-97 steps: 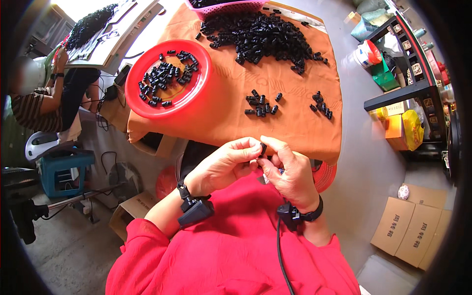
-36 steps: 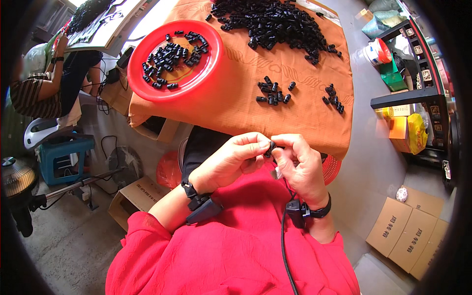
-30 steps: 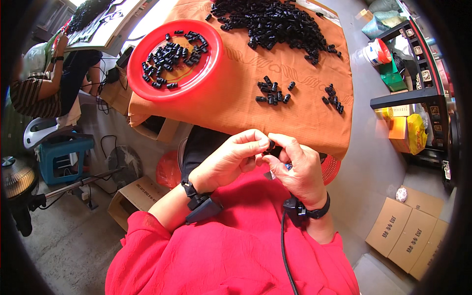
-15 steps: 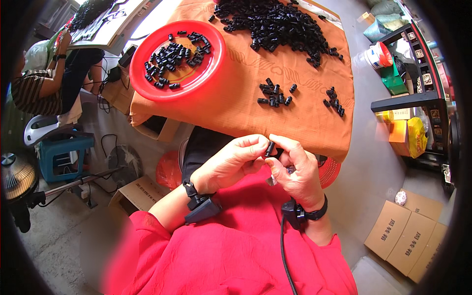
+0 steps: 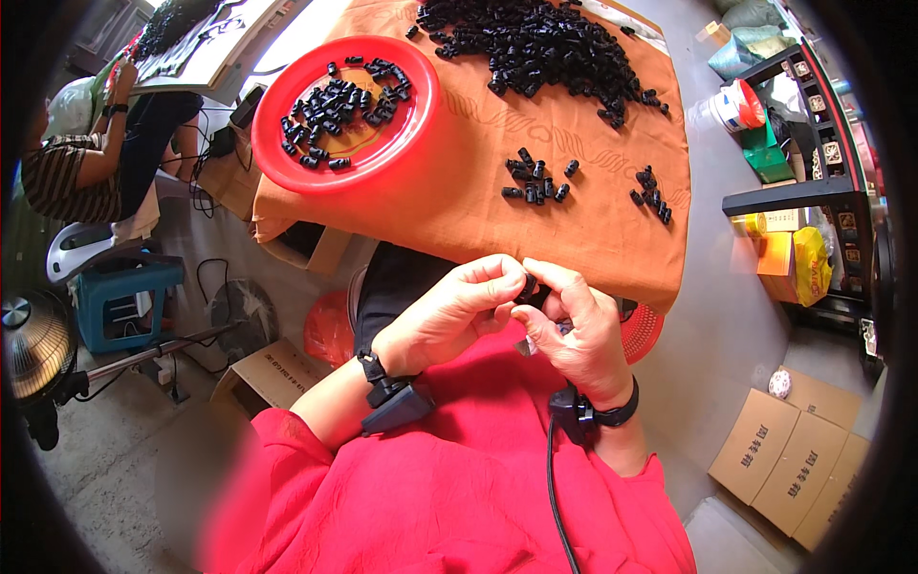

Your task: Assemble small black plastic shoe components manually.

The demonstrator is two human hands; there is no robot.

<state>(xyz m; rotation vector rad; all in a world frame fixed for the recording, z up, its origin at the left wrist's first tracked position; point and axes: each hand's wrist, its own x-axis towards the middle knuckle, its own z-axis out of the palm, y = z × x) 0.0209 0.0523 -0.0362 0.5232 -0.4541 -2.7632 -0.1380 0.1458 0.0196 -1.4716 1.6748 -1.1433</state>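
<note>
Between the fingertips of both hands is a small black plastic piece, mostly covered by the fingers. My left hand pinches it from one side, thumb against forefinger. My right hand is closed on its other side, and its inner fingers are partly hidden. Both hands are held just off the front edge of the orange-covered table. Beyond them lie a small group of similar black pieces and a smaller cluster to its right.
A red round tray with many black pieces stands at the table's left. At the back is a large black heap. A fan and blue stool are on the left, cardboard boxes on the right. Another person sits far left.
The black piece has turned between my fingers and shows less than before. My left fingertips have shifted slightly upward; the groups on the table look the same.
</note>
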